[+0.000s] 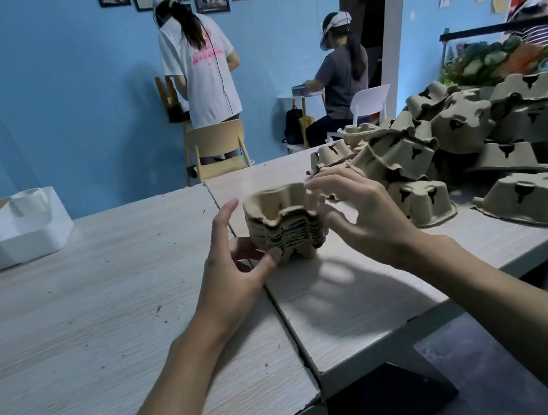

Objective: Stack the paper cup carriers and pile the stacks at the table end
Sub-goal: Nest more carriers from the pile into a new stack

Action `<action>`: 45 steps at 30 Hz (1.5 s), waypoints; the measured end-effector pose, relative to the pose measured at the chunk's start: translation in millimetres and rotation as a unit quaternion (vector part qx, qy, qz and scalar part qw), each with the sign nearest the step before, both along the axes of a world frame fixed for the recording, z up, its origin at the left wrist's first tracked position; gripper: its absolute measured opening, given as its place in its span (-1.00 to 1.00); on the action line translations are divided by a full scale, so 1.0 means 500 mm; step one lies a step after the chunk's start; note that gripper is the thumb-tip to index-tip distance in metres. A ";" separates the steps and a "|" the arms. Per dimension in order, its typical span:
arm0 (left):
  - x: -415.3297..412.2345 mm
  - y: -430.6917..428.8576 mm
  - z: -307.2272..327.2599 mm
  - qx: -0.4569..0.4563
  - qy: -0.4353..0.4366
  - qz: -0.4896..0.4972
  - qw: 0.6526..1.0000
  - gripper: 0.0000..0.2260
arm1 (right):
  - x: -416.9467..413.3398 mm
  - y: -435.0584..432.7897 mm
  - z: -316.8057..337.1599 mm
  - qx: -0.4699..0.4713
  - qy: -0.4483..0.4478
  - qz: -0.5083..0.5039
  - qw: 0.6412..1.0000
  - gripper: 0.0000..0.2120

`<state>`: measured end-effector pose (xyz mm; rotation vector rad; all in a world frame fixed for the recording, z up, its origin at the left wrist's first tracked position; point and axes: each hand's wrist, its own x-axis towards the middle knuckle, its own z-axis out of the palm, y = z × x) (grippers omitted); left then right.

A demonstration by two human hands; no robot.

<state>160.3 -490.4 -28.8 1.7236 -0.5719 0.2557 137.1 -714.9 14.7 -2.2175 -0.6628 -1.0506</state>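
A stack of several brown pulp cup carriers (281,223) stands upright, cups facing up, on the pale wooden table (106,314) near the seam between two tabletops. My left hand (234,264) touches the stack's lower left side with thumb and fingertips. My right hand (356,211) is at the stack's right side with fingers spread, fingertips near the top rim. A big loose heap of upside-down carriers (459,150) covers the table's right part.
A white tissue box (9,229) sits at the table's far left. Beyond the table stand a wooden chair (217,152), a white chair (370,102) and two people with their backs turned. Plants (506,58) lie behind the heap.
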 end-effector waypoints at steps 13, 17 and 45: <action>0.000 -0.001 0.000 0.014 -0.007 0.009 1.000 -0.44 | 0.059 -0.182 -0.005 0.015 0.068 -0.387 0.920 -0.80; 0.002 -0.001 -0.002 0.019 -0.009 0.014 1.000 -0.43 | 0.071 -0.193 0.001 -0.005 0.077 -0.397 0.914 -0.90; -0.002 0.001 0.002 0.039 -0.015 0.024 0.999 -0.41 | 0.007 -0.096 0.071 0.232 -0.093 -0.243 0.937 -0.96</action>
